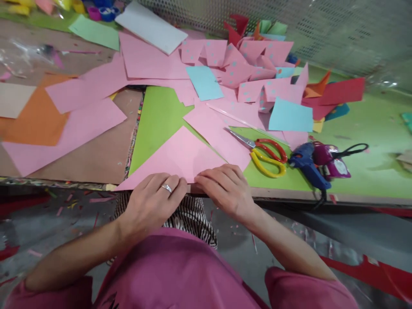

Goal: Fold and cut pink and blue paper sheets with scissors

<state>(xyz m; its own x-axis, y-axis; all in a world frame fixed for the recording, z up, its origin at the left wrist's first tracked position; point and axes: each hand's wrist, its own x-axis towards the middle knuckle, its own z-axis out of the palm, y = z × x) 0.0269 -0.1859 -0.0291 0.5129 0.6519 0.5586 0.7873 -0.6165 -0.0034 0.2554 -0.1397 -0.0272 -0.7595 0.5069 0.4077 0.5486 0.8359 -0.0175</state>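
Pink triangular paper, near edge held beneath our curled left hand and right hand; we should press evenly.

Worn on head, single view. Looks forward and steeply down over magenta fabric shirt, close on bare left hand and bare right hand just below centre; reaches across flat green-and-brown tabletop to grey perforated metal panel at top.

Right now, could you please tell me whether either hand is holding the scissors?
No, the scissors lie apart, while the left hand and right hand touch the pink paper along its edge.
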